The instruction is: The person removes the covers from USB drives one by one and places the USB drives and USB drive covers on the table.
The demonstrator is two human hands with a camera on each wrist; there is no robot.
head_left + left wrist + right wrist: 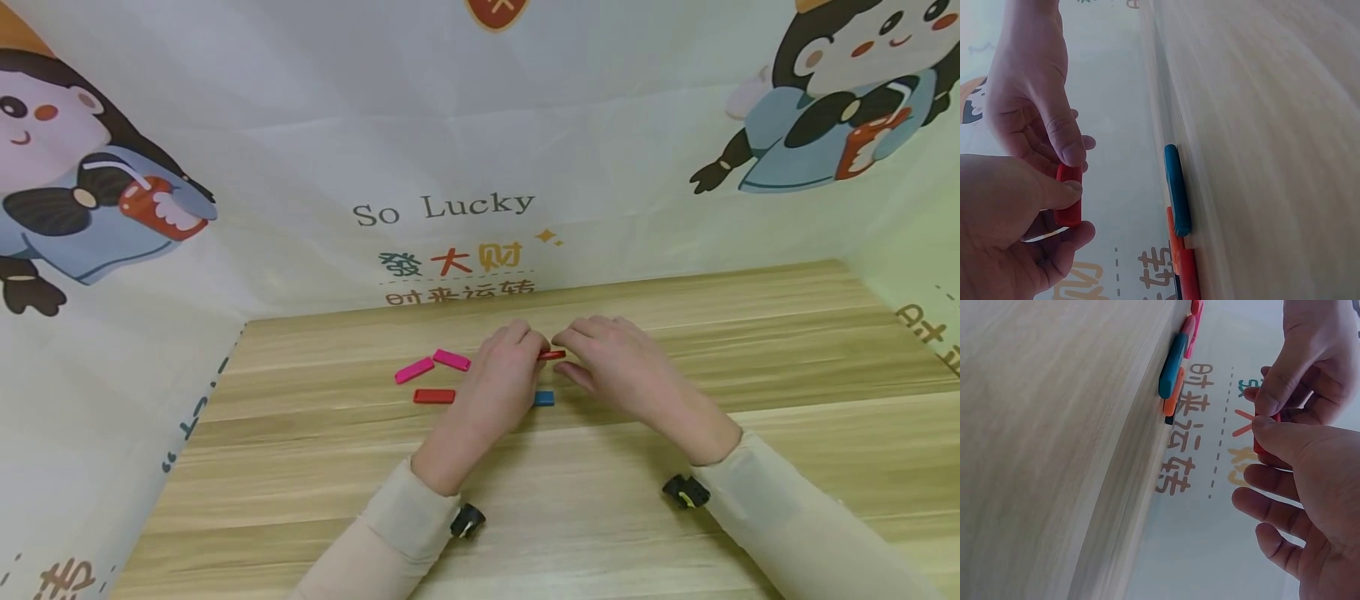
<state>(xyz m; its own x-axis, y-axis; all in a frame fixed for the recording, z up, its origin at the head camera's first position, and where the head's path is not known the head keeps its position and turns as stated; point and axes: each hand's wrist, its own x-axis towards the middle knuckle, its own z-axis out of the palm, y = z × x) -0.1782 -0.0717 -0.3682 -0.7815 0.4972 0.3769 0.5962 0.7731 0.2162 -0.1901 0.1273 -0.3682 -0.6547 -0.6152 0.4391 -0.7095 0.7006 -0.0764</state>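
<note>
Between the two hands, raised off the table, is a small red bar (pixel 552 355) with rounded edges. My left hand (pixel 498 371) pinches it, the thumb lying across its face in the left wrist view (pixel 1067 215). At the bar's other end is my right hand (pixel 622 362), its thumb and fingers bent around that end; the right wrist view shows both thumbs meeting on the bar (pixel 1259 447). Below the hands lies a blue bar (pixel 543 398), partly covered by the left hand. An orange bar (pixel 1174 390) and a black piece (pixel 1169 419) show behind it in the right wrist view.
Left of the hands, a second red bar (pixel 434 396) and two pink bars, one slanted (pixel 415 370) and one near the hand (pixel 452 360), lie on the wooden table (pixel 300 500). A printed white cloth (pixel 450 150) stands behind and along both sides.
</note>
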